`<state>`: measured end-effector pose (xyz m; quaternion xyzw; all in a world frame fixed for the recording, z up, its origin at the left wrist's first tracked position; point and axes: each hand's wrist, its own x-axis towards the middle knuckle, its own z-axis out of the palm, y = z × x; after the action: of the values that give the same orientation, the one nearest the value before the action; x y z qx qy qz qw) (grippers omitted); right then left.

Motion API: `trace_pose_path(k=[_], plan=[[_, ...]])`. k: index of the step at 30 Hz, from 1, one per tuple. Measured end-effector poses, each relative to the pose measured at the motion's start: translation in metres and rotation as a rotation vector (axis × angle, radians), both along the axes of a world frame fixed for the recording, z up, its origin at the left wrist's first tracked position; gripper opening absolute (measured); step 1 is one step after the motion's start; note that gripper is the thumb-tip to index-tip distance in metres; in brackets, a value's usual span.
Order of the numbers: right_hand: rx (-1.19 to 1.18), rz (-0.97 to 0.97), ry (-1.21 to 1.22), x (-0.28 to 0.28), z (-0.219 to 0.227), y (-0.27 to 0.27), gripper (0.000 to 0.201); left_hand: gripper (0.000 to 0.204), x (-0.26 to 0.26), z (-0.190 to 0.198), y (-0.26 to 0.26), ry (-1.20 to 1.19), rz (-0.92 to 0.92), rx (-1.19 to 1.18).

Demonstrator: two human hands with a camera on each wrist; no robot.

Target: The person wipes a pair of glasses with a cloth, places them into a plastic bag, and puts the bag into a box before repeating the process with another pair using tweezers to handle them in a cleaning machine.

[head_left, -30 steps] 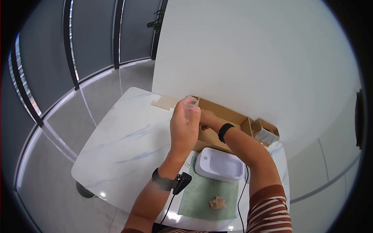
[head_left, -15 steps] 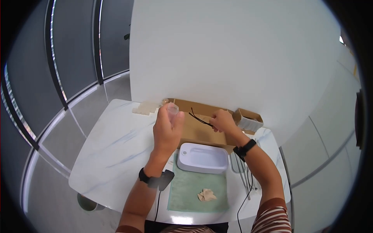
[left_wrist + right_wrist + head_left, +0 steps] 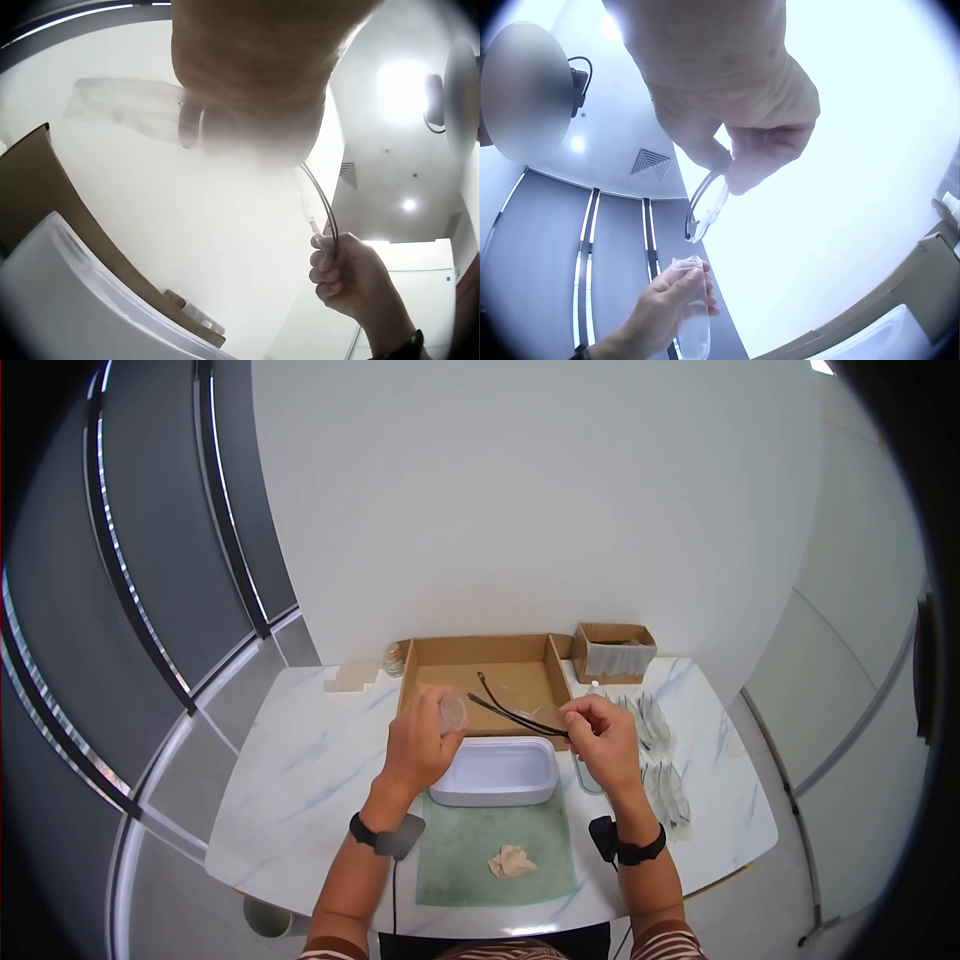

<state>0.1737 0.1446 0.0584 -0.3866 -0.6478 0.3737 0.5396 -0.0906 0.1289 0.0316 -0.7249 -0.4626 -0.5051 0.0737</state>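
Note:
My left hand (image 3: 415, 742) holds a clear plastic sleeve (image 3: 695, 330), its round mouth facing the right hand in the head view. In the left wrist view the sleeve (image 3: 124, 109) sticks out beyond that hand, frosted and limp. My right hand (image 3: 606, 738) pinches a pair of eyeglasses with thin black temples (image 3: 497, 708). The temples point left toward the sleeve's mouth, apart from it. Most of the glasses' front is hidden by the right fingers. Both hands are up over the white oblong tub (image 3: 494, 797).
Behind the tub stands a shallow cardboard box (image 3: 480, 650). A small carton (image 3: 612, 662) and several sleeved eyeglasses (image 3: 665, 790) are at right. A crumpled beige cloth (image 3: 512, 862) lies on a green mat (image 3: 450, 875). A glass jar (image 3: 393, 660) and flat sleeves (image 3: 352, 677) sit back left.
My right hand has come up out of the cardboard box with the eyeglasses and back toward me. The left hand still holds the sleeve. The head view has swung right.

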Motion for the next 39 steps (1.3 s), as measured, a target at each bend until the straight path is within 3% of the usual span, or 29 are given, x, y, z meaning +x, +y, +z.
trace_pose_path(k=[3,13,22,29,39], plan=[[0.118,-0.051,-0.122,0.001,0.001,0.001,0.013,0.039,0.005,-0.007,0.004,0.080,-0.030,0.009],[0.119,-0.113,-0.338,0.007,0.000,0.014,0.015,0.040,0.009,-0.017,0.011,0.178,0.009,-0.033],[0.036,-0.056,-0.463,0.008,-0.003,0.017,0.017,0.042,0.018,-0.023,0.012,0.284,-0.027,-0.139],[0.085,-0.074,-0.475,0.001,-0.011,0.015,0.015,0.043,0.031,-0.009,-0.003,0.370,-0.032,-0.231],[0.088,-0.103,-0.345,0.007,-0.005,0.015,0.015,0.055,0.028,0.010,-0.015,0.268,-0.074,-0.171]])
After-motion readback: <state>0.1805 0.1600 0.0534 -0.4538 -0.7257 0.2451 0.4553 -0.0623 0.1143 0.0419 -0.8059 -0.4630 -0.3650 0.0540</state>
